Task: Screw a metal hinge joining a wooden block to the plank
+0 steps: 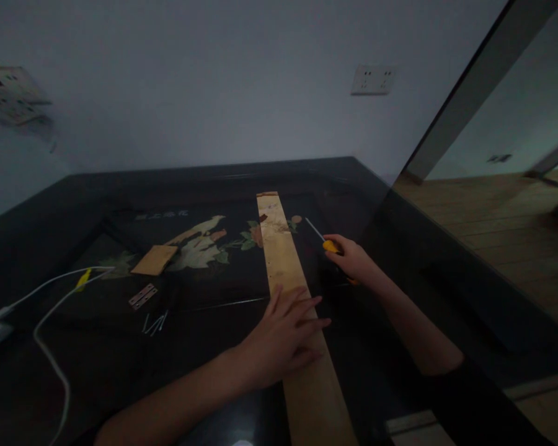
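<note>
Our left hand [286,334] lies spread on the plank [283,254], which points toward the far edge of the table [204,186] and looks stiff, light and best held by its long sides, while our right hand [352,259] is curled around the yellow-handled screwdriver [330,246].

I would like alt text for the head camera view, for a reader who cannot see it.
A person's left hand rests on a long wooden board on a dark table; the right hand holds a screwdriver. To the left lie a small wooden piece, apparently a hinge, and a white cable.
</note>
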`<state>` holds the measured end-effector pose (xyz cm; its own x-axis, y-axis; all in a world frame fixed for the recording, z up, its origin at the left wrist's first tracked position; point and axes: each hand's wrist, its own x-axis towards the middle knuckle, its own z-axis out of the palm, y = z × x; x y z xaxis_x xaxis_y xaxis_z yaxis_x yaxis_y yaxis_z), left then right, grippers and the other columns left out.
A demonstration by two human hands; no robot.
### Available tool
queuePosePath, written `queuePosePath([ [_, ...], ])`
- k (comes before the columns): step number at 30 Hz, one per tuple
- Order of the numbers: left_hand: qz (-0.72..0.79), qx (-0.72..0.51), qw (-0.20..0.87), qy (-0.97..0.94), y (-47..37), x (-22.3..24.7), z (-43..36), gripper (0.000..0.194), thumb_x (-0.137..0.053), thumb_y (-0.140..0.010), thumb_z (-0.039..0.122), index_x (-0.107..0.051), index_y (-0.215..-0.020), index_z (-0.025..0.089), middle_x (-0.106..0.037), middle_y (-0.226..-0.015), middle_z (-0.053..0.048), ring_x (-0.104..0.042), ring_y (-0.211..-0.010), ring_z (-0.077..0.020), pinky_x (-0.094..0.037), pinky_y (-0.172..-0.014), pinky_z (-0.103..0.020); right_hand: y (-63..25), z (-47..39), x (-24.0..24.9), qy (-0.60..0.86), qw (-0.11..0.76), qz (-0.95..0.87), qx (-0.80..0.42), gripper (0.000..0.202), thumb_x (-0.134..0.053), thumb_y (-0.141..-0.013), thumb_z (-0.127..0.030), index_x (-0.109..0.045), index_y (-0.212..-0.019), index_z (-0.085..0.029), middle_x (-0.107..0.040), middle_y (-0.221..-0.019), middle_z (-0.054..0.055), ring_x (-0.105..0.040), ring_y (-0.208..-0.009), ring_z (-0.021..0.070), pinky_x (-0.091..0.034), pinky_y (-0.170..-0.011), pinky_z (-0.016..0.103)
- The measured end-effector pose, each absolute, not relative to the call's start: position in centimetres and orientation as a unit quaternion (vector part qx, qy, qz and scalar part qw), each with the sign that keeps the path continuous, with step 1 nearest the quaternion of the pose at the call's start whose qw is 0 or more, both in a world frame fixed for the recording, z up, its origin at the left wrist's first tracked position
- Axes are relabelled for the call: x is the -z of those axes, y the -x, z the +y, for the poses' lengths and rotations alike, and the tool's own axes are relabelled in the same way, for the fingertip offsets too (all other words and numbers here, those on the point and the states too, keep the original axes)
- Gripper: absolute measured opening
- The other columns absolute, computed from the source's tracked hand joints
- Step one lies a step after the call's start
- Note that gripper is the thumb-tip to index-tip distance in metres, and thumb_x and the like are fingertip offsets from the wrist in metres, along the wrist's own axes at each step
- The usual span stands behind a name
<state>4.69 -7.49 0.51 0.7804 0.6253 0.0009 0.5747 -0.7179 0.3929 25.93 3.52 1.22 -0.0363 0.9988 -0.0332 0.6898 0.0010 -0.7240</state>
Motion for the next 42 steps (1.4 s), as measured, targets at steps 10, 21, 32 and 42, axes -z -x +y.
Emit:
queuePosePath([
  [10, 0.318, -0.096, 0.224, -0.916, -4.5, -0.5, -7.4, 0.037, -0.053, -0.088, 0.039, -0.054, -0.124, 0.031, -0.039, -0.147, -0.003, -0.020, -0.141, -0.0294, -0.005, -0.112, -0.063, -24.4, 1.8, -0.8, 0.683, 0.086, -0.710, -0.147, 0.049, -0.041, -0.086, -0.022, -0.043, -0.135, -0.024, -0.057, -0.120, 0.013, -0.061, -0.103, 0.0275, -0.046, -0.084, 0.039],
  [21, 0.313, -0.093, 0.231, -0.917, -4.4, -0.9, -7.5, 0.038, -0.054, -0.087, 0.043, -0.055, -0.122, 0.029, -0.040, -0.146, -0.005, -0.020, -0.141, -0.0296, -0.008, -0.112, -0.062, -23.1, 0.3, -1.6, 0.682, 0.000, -0.730, -0.056, 0.048, -0.036, -0.089, -0.023, -0.042, -0.137, -0.028, -0.058, -0.112, 0.012, -0.064, -0.095, 0.0269, -0.048, -0.071, 0.036],
  [32, 0.301, -0.088, 0.210, -0.926, -3.9, -1.8, -7.3, 0.058, -0.055, -0.084, 0.054, -0.044, -0.136, 0.031, -0.031, -0.151, -0.008, -0.018, -0.141, -0.0329, -0.013, -0.111, -0.063, -23.1, 0.1, -2.0, 0.670, -0.004, -0.741, -0.040, 0.046, -0.041, -0.091, -0.035, -0.040, -0.137, -0.028, -0.058, -0.112, 0.008, -0.061, -0.100, 0.0241, -0.048, -0.070, 0.032],
  [42, 0.487, -0.131, 0.158, -0.849, 5.6, -7.4, -1.1, 0.044, -0.043, -0.093, 0.045, -0.047, -0.132, 0.025, -0.052, -0.137, -0.004, -0.048, -0.125, -0.0207, -0.035, -0.106, -0.036, -23.2, 0.2, -2.1, 0.613, 0.108, -0.781, 0.059, 0.043, -0.042, -0.091, -0.036, -0.051, -0.130, -0.020, -0.055, -0.122, 0.014, -0.052, -0.107, 0.0285, -0.048, -0.083, 0.042],
])
